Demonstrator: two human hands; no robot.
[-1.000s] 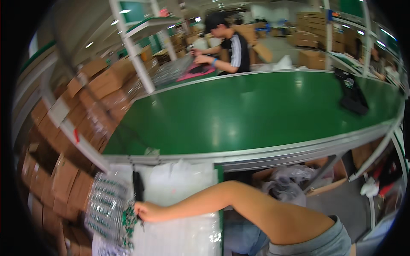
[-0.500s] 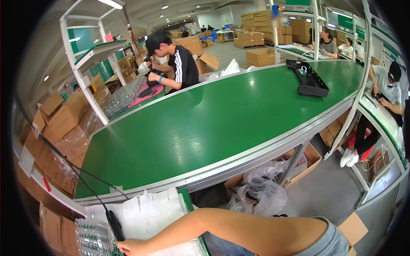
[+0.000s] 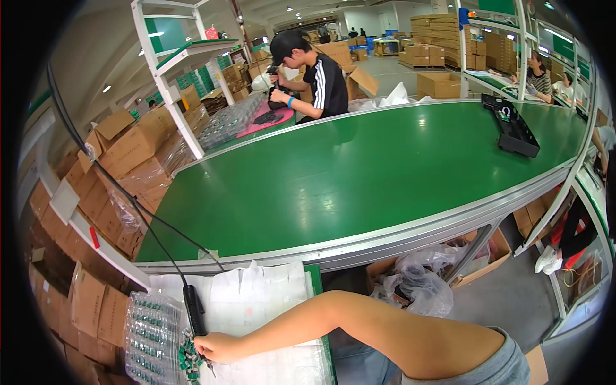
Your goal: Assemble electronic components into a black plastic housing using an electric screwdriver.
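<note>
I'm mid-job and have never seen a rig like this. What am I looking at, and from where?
No machine here: a person works bare-handed. The view comes from a fisheye camera on their head, looking down, so straight edges bend. Only the right hand shows. It is at the lower end of a black corded tool, probably an electric screwdriver, beside small green parts; I can't tell which it grips. To the left is a clear plastic tray; white sheeting lies beneath the forearm. Beyond, an open black housing lies on a green tabletop, with a co-worker across it.
</note>
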